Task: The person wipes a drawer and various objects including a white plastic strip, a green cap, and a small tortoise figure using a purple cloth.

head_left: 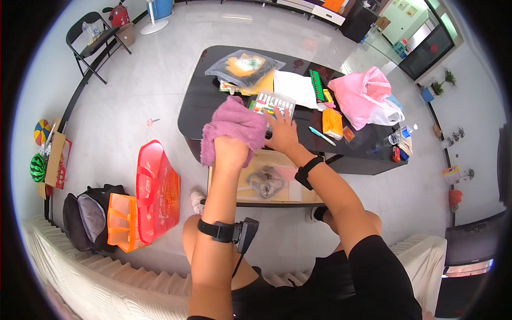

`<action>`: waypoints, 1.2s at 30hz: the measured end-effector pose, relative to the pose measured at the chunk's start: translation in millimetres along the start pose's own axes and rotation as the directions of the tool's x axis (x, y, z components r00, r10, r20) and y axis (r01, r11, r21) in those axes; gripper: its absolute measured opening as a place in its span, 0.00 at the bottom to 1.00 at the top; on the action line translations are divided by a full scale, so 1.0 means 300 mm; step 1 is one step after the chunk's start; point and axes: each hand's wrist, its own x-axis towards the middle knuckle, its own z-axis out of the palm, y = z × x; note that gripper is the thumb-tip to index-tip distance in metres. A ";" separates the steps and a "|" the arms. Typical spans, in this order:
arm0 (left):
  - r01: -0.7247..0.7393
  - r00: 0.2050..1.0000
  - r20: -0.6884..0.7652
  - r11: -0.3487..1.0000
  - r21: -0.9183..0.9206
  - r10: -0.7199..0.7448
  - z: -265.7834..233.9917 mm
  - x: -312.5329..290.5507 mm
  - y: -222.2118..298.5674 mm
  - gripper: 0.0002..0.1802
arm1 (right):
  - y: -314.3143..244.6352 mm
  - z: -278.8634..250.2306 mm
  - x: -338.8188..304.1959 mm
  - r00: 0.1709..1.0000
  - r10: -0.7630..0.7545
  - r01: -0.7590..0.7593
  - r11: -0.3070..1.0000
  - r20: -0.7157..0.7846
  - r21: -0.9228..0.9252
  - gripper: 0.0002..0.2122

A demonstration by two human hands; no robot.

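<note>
My left hand (230, 151) is wrapped in a purple cloth (234, 120), which hides its fingers. The cloth bunches over the near left part of the black table (194, 114). My right hand (282, 132) lies with fingers spread on a clear plastic case (273, 100) with colourful contents. The cloth reaches up to the case's near left side. Below both hands, a drawer (298, 196) is pulled out, with a clear bag (266, 180) of dark items inside.
A clear packet (245, 66), white paper (295, 89), pink bag (360, 93), orange tissue pack (332, 124), pen (322, 135) and water bottle (402, 135) are on the table. Red (156, 197) and orange (121, 221) bags stand on the floor at left, near a folding chair (93, 45).
</note>
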 end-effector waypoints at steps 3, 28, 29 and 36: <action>0.215 0.973 0.129 0.950 -0.225 -0.190 0.014 -0.058 -0.017 0.17 | 0.041 0.085 -0.017 0.998 0.005 -0.002 0.999 -0.058 0.048 0.40; 0.616 0.412 0.529 -0.201 -0.762 -0.742 -0.066 -0.014 0.132 0.19 | 0.253 0.144 0.046 0.910 0.217 -0.028 0.883 -0.354 0.469 0.28; 0.553 0.545 0.514 -0.177 -0.814 -0.663 -0.067 -0.006 0.072 0.19 | 0.226 0.135 0.065 0.925 0.178 -0.006 0.890 -0.335 0.456 0.27; 0.496 0.576 0.497 -0.206 -0.843 -0.649 -0.071 -0.020 -0.014 0.17 | 0.187 0.123 0.125 0.951 0.114 0.067 0.830 -0.286 0.553 0.08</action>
